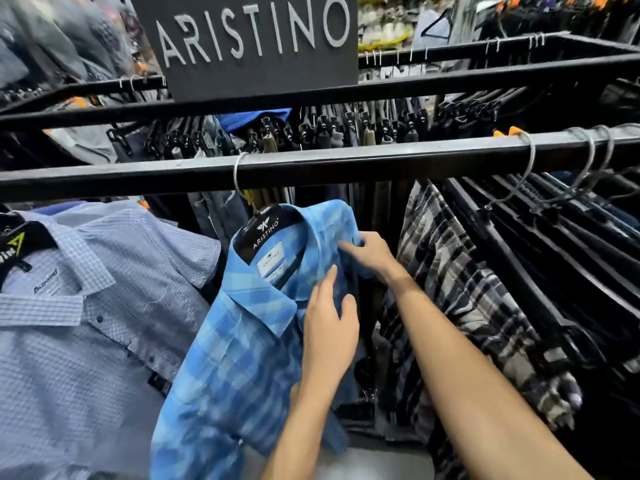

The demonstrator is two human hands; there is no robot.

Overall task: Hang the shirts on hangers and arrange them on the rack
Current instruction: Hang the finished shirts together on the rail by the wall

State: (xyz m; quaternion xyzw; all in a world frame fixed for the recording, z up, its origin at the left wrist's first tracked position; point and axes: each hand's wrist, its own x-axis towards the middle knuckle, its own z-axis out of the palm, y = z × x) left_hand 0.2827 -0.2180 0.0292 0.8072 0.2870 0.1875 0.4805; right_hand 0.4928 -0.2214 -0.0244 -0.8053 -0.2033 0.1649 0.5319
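A bright blue plaid shirt (239, 341) hangs on a black hanger (266, 230) whose metal hook sits over the near rack rail (346, 164). My left hand (329, 327) lies on the shirt's front below the collar, fingers straight against the cloth. My right hand (367, 252) is at the shirt's right shoulder, its fingers curled over the fabric edge there. Left of it hangs a pale blue checked shirt (86, 323) on another black hanger. To the right hangs a black, grey and white plaid shirt (460, 299).
Dark garments on black hangers (554, 216) fill the rail's right side. A second black rail (311, 95) behind carries clipped trousers (346, 133). A dark brand sign (249, 43) stands above it. Shop shelves show at the far back.
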